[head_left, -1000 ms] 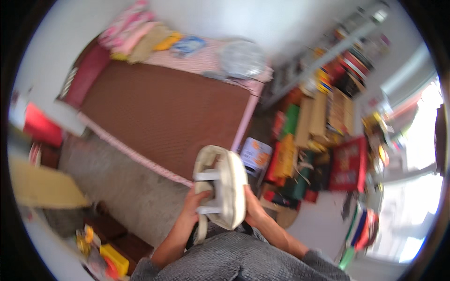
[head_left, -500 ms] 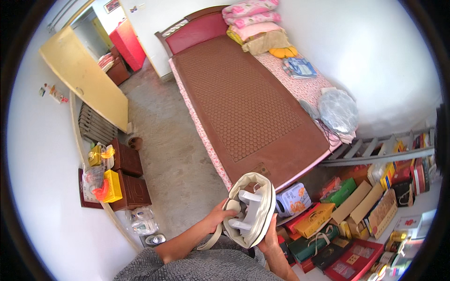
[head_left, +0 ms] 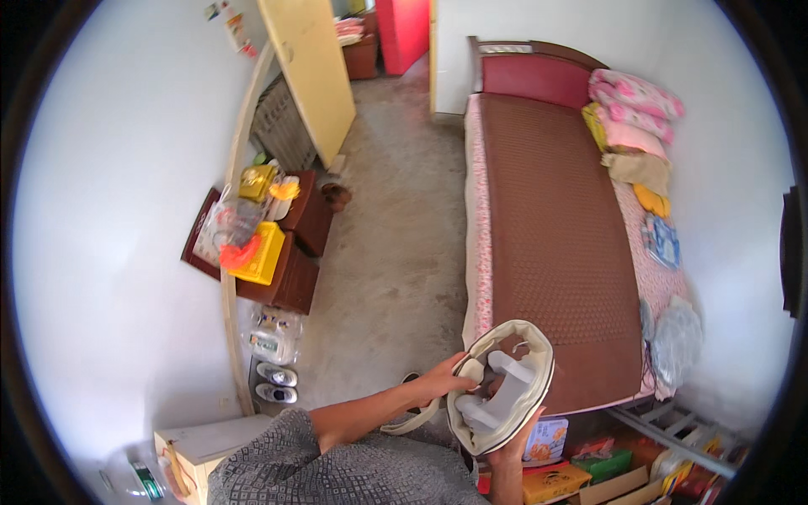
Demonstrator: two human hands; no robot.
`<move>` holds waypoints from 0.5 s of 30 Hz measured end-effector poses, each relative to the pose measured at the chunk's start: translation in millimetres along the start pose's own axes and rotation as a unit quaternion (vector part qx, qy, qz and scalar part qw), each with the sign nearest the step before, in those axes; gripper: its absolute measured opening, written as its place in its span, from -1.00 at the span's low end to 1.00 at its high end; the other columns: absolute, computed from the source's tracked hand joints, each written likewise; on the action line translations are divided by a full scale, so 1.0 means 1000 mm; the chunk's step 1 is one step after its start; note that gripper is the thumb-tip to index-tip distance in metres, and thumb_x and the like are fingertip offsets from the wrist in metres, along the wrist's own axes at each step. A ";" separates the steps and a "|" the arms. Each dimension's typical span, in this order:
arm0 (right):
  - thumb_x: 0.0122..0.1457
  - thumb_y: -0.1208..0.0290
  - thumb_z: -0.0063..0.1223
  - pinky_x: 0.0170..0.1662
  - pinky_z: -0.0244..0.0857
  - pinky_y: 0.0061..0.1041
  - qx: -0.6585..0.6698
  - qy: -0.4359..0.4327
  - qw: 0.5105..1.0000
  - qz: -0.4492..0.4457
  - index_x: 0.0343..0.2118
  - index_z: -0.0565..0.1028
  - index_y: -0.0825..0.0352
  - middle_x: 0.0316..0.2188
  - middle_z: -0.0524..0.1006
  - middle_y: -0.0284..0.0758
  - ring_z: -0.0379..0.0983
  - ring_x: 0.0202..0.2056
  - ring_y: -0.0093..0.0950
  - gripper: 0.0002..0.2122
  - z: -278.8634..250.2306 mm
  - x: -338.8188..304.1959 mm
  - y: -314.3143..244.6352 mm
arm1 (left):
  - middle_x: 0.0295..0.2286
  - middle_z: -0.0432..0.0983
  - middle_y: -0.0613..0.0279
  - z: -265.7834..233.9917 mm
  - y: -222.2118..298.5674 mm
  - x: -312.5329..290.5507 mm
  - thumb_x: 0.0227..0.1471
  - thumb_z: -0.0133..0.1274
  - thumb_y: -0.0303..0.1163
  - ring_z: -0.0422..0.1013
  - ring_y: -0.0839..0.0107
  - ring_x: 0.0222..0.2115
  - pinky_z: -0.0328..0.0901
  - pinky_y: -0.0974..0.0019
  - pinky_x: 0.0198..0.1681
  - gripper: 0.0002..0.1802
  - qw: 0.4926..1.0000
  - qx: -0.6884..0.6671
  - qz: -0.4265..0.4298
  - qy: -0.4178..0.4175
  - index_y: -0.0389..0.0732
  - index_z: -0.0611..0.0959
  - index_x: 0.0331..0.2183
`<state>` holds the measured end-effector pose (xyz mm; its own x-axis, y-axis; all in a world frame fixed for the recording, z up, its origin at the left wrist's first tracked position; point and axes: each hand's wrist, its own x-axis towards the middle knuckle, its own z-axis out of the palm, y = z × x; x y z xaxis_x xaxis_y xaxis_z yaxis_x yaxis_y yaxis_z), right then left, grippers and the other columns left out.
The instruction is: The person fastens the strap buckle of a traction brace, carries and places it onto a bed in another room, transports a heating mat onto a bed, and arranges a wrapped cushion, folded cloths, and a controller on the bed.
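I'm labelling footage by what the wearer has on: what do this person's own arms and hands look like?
The left hand and right hand are bare, with no gloves visible. The left sleeve is grey, with small dark geometric shapes, leaving the forearm uncovered. No right sleeve shows.

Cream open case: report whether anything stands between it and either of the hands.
Nothing visible does. The left hand grips the left rim of the cream open case, and the right hand rests against its lower right side. The white bracket-shaped piece sits inside.
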<state>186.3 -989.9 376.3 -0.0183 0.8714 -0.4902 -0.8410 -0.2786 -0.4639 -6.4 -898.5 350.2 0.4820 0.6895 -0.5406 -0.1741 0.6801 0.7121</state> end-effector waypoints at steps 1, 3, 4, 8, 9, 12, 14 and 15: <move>0.26 -0.42 -0.48 0.20 0.27 -0.16 -0.012 -0.002 1.000 0.014 0.34 0.16 0.15 0.19 0.38 -0.27 0.34 0.15 -0.23 -0.20 0.004 0.011 0.006 | 0.01 0.48 0.16 -0.011 0.008 -0.001 0.03 0.22 -0.50 0.41 0.37 0.02 0.30 0.25 0.13 -0.21 1.000 0.000 0.021 -0.001 -0.19 0.27 0.26; 0.24 -0.44 -0.48 0.17 0.31 -0.16 -0.022 -0.007 1.000 0.018 0.34 0.16 0.13 0.18 0.38 -0.28 0.36 0.13 -0.23 -0.19 0.025 0.034 0.016 | -0.01 0.49 0.19 -0.038 0.026 -0.004 0.02 0.20 -0.48 0.41 0.39 0.01 0.30 0.28 0.11 -0.26 0.999 -0.023 0.026 0.021 -0.20 0.32 0.23; 0.23 -0.46 -0.49 0.15 0.33 -0.15 -0.017 -0.031 0.998 0.048 0.34 0.15 0.13 0.17 0.39 -0.28 0.38 0.11 -0.21 -0.17 0.024 0.047 0.023 | -0.01 0.50 0.20 -0.053 0.035 -0.007 0.02 0.19 -0.47 0.41 0.39 0.01 0.29 0.29 0.11 -0.28 0.999 -0.029 0.038 0.003 -0.21 0.34 0.22; 0.23 -0.46 -0.49 0.13 0.36 -0.15 -0.050 -0.020 0.996 0.069 0.34 0.16 0.12 0.14 0.41 -0.27 0.41 0.07 -0.21 -0.18 0.087 0.078 0.049 | -0.02 0.50 0.22 -0.099 0.060 -0.021 0.01 0.16 -0.44 0.39 0.42 0.02 0.24 0.29 0.15 -0.32 0.996 -0.050 0.074 0.019 -0.22 0.39 0.19; 0.23 -0.46 -0.49 0.13 0.36 -0.15 -0.060 -0.025 0.995 0.077 0.34 0.16 0.12 0.14 0.41 -0.27 0.41 0.07 -0.21 -0.18 0.089 0.088 0.054 | -0.01 0.50 0.23 -0.109 0.063 -0.024 0.01 0.16 -0.43 0.39 0.42 0.03 0.21 0.28 0.17 -0.31 0.995 -0.047 0.081 0.027 -0.21 0.39 0.20; 0.22 -0.46 -0.50 0.14 0.36 -0.13 -0.061 -0.085 0.984 0.147 0.36 0.13 0.12 0.18 0.39 -0.25 0.43 0.08 -0.20 -0.17 0.107 0.119 0.063 | 0.01 0.48 0.22 -0.132 0.078 -0.033 0.00 0.18 -0.43 0.37 0.40 0.05 0.19 0.28 0.19 -0.29 0.991 -0.089 0.089 0.042 -0.21 0.38 0.20; 0.22 -0.46 -0.53 0.16 0.35 -0.11 -0.085 -0.105 0.976 0.170 0.36 0.12 0.13 0.19 0.38 -0.24 0.42 0.09 -0.19 -0.16 0.115 0.139 0.067 | 0.03 0.46 0.21 -0.140 0.092 -0.041 -0.01 0.18 -0.43 0.36 0.39 0.07 0.19 0.27 0.19 -0.29 0.988 -0.115 0.092 0.051 -0.21 0.38 0.20; 0.22 -0.47 -0.55 0.17 0.34 -0.10 -0.106 -0.123 0.969 0.187 0.37 0.11 0.14 0.20 0.37 -0.23 0.41 0.11 -0.19 -0.15 0.124 0.150 0.070 | 0.04 0.45 0.20 -0.150 0.097 -0.041 -0.01 0.19 -0.42 0.35 0.38 0.08 0.19 0.27 0.20 -0.29 0.985 -0.135 0.091 0.052 -0.21 0.38 0.20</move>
<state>57.8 -829.0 361.6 -0.4494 0.7567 -0.4749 -0.6220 -0.6466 -0.4417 -172.2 -823.6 374.4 0.3328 0.8189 -0.4675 -0.4794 0.5739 0.6640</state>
